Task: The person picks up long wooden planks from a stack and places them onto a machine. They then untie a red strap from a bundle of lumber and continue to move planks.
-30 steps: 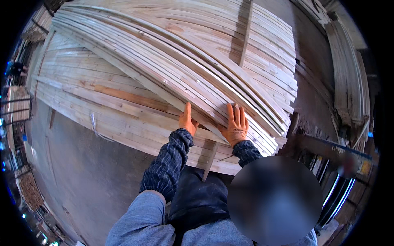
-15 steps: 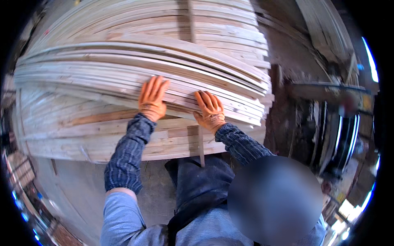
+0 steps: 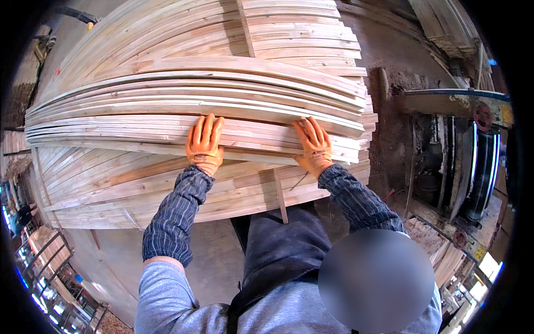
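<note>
Both my hands wear orange gloves and lie on a bundle of long, pale wooden strips (image 3: 256, 130) near the front of a wide wood stack. My left hand (image 3: 205, 143) grips the bundle near its middle, fingers over the top and thumb on the near side. Farther right, close to the strips' right ends, my right hand (image 3: 315, 143) grips the same bundle, its fingertips at the far edge. A narrow dark gap parts these strips from more loose strips (image 3: 222, 93) lying just beyond. Layered boards (image 3: 233, 186) show beneath, between the bundle and my body.
A thin cross stick (image 3: 281, 195) juts from the stack's near edge, and another (image 3: 245, 28) lies across the far boards. To the right stands a machine with a shiny dark roller (image 3: 483, 172). More lumber (image 3: 445, 25) is piled at the far right.
My right hand has moved right along the strips and now sits farther from my left. A gap has opened between the gripped bundle and the strips beyond it. The view has shifted slightly.
</note>
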A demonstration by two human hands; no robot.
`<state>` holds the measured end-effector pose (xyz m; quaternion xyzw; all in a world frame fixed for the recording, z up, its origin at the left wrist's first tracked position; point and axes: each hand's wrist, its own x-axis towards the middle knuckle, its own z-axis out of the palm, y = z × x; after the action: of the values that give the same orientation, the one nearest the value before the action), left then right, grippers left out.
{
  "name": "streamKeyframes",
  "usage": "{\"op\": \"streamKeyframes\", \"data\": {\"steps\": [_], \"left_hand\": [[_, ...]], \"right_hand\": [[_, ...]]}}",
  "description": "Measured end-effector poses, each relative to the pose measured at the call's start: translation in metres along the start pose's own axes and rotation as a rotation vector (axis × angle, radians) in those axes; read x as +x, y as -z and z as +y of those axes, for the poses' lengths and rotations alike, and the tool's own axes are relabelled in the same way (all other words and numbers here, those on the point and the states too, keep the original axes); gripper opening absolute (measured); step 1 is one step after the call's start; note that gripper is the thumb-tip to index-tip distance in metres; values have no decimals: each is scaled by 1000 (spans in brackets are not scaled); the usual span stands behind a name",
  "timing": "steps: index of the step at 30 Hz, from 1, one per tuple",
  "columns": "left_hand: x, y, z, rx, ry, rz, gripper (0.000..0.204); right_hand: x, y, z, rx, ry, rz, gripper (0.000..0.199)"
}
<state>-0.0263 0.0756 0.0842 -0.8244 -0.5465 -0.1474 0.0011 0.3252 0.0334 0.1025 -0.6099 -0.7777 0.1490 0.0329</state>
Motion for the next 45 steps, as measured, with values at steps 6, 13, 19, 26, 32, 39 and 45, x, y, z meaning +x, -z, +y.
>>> {"op": "streamKeyframes", "data": {"steps": [6, 13, 19, 26, 32, 39, 45], "left_hand": [[1, 7, -1, -31, 3, 28, 86], [-5, 4, 7, -5, 60, 50, 82], [-6, -1, 6, -4, 42, 42, 83], [25, 20, -6, -102, -71, -190, 68], [39, 13, -18, -42, -198, -297, 55], [11, 103, 5, -312, -230, -470, 94], [-11, 181, -153, 11, -205, -406, 93]], "right_hand": [[1, -10, -3, -58, 27, 57, 108], [-7, -8, -13, 49, 118, 54, 106], [13, 14, -14, -14, 27, -145, 111], [50, -31, -100, 16, 139, -50, 88], [91, -19, -116, -29, 118, -248, 64], [-23, 76, -48, -16, 143, -413, 72], [-193, 198, 129, -90, -178, -287, 78]]}}
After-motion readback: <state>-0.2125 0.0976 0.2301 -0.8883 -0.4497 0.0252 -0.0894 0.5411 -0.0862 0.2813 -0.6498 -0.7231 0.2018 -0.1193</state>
